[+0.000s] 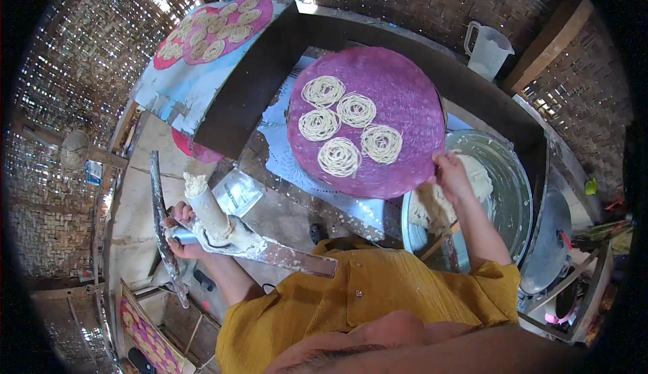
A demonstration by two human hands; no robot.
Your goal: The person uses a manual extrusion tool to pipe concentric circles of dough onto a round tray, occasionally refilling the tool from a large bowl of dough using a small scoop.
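Note:
My right hand (450, 174) grips the lower right edge of a round purple woven tray (410, 101). Several coiled nests of pale noodles (340, 156) lie on its left and middle parts. At the left, my left hand (183, 230) is closed around a blue-grey part of a dough-smeared wooden press (296, 258). A pale cylinder (207, 211) stands up from the press, with dough (194, 184) bulging from its top. A dark, dough-streaked stick (159, 227) passes by the fingers of my left hand; whether they hold it, I cannot tell.
A large metal basin (521, 207) holding dough (476, 174) is at the right. More noodle nests lie on pink rounds (253, 22) on a raised board at the upper left. A plastic jug (488, 53) stands by the woven wall. A printed plastic bag (238, 192) lies beyond the press.

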